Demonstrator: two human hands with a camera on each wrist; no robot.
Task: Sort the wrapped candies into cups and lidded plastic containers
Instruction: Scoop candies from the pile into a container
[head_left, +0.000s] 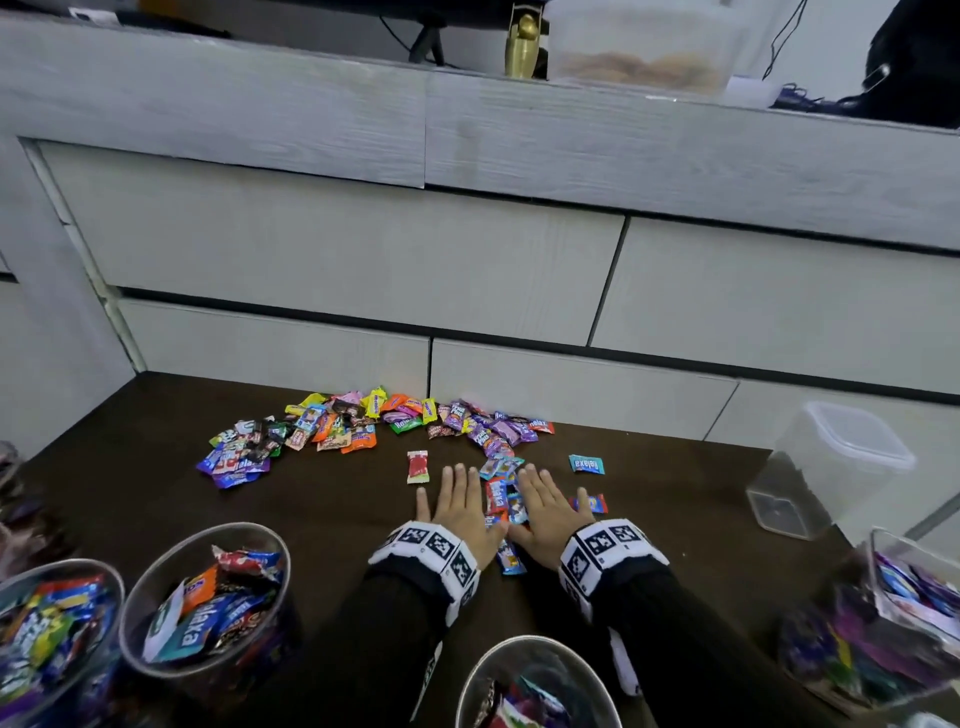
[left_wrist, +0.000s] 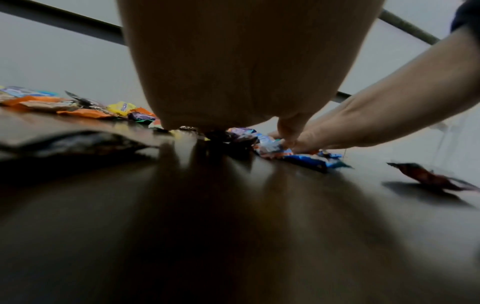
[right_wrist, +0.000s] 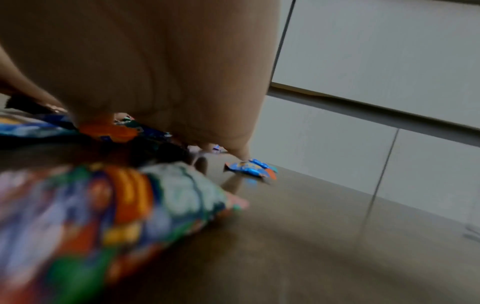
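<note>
Both hands lie flat, palms down, on the dark brown table, fingers straight. My left hand and right hand flank a small cluster of blue and red wrapped candies, touching it from either side. In the left wrist view my left palm fills the top, and the right hand rests on blue wrappers. Under my right palm, the right wrist view shows a blurred colourful wrapper. A long mixed pile of candies lies further back.
Loose pieces: a red candy, a teal one, a red-blue one. Three candy-filled cups stand near me. A lidded clear container and an open candy-filled one are on the right. Drawer fronts close off the back.
</note>
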